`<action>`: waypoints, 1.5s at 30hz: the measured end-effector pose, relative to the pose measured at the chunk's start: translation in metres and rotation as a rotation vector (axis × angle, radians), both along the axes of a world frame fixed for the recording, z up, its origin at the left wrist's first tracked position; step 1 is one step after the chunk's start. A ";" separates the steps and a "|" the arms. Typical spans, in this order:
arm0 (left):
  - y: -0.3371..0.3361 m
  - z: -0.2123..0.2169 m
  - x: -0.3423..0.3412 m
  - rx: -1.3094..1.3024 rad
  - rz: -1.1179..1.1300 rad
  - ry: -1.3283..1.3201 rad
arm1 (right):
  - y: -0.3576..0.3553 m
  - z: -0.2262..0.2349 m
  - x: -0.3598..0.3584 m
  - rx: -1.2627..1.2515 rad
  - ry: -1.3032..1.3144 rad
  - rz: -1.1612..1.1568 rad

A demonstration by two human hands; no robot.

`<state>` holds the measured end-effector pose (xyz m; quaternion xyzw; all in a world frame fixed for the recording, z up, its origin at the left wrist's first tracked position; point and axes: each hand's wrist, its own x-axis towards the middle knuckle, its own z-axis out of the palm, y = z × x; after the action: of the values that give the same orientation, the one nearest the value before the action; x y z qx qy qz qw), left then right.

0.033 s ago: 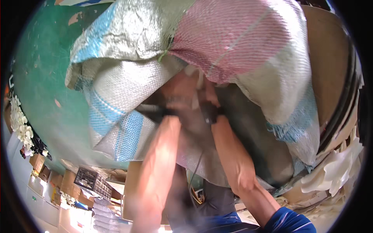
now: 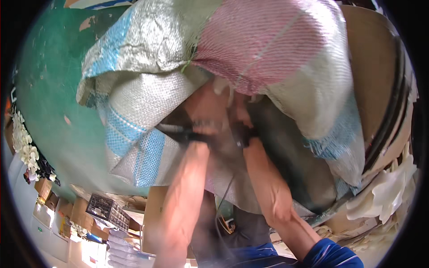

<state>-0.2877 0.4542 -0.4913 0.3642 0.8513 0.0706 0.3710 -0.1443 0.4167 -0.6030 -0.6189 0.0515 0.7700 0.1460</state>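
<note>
A large woven sack (image 2: 268, 53), white with pink and blue bands, lies bunched across the upper middle with its mouth gaping toward me. Both my forearms reach up into that opening. My left hand (image 2: 206, 107) is under the sack's rim, blurred, near some small pale pieces (image 2: 220, 85). Close beside it, my right hand (image 2: 241, 112) is also smeared, with the rim just above. Dark bands circle both wrists. A green strand (image 2: 187, 64) sticks out at a fold of the sack. The sack's edge and the blur hide most of my fingers.
Under the sack spreads a green surface (image 2: 53, 111). A tall brown cardboard drum (image 2: 373, 58) stands at right, with white curved pieces (image 2: 384, 192) below it. White flowers (image 2: 24, 143), a dark crate (image 2: 107, 210) and cardboard boxes (image 2: 82, 214) are at lower left.
The sack and both forearms appear slightly shifted in the picture. My hands stay within the opening, and no grasp or release is visible.
</note>
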 end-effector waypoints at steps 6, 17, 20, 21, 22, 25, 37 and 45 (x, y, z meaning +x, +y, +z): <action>-0.038 0.115 0.028 0.322 -0.089 0.279 | -0.041 0.109 0.007 0.084 0.157 -0.126; -0.119 0.366 0.064 0.438 -0.531 0.635 | -0.131 0.313 -0.011 0.228 0.463 -0.452; -0.149 0.427 0.062 0.535 -0.616 0.737 | -0.156 0.373 -0.008 0.335 0.461 -0.442; -0.160 0.448 0.062 0.581 -0.636 0.772 | -0.165 0.395 -0.007 0.377 0.462 -0.443; -0.173 0.468 0.061 0.621 -0.648 0.766 | -0.175 0.415 -0.003 0.421 0.451 -0.445; -0.205 0.531 0.060 0.758 -0.613 0.824 | -0.204 0.477 0.006 0.533 0.446 -0.448; -0.298 0.632 0.193 1.098 -0.929 0.481 | -0.321 0.629 0.137 0.835 0.174 -0.764; -0.366 0.606 0.366 0.939 -1.272 0.163 | -0.405 0.642 0.270 0.860 0.213 -1.184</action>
<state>0.0779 0.0885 0.1143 0.9029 0.3857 0.1700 0.0845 0.1261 0.0117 0.0389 -0.2975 0.0842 0.5706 0.7608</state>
